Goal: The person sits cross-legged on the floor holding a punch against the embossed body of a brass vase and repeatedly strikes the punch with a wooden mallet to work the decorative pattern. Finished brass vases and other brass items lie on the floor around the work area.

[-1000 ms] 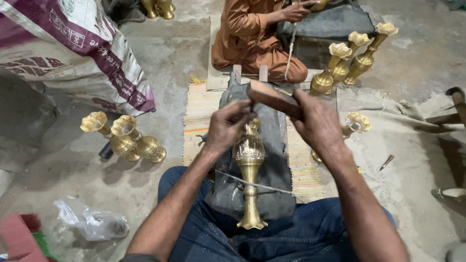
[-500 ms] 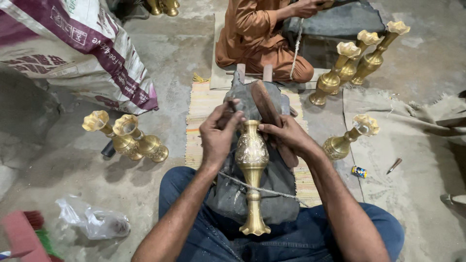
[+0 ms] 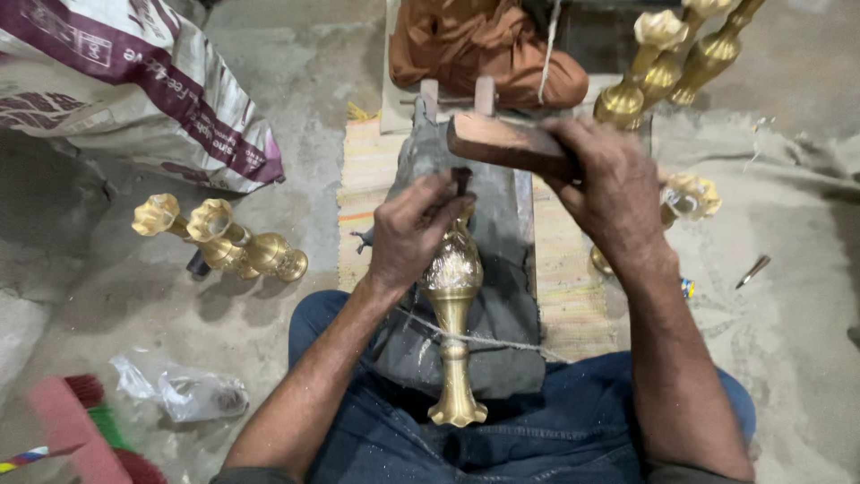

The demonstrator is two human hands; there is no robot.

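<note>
Just under the left hand [image 3: 414, 235], which pinches what looks like a small dark chisel [image 3: 461, 182] against it, the brass vase [image 3: 452, 314] lies corded onto a grey padded block [image 3: 502, 269], while the right hand [image 3: 609, 193] grips a wooden mallet [image 3: 506, 145] poised above for striking.

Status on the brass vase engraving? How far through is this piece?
Done: the bulb of the brass vase tied to the grey padded block looks textured. In hand: left hand pinches a small dark punch near its neck; right hand holds a wooden mallet raised. Left: the stem and foot are plain.
</note>
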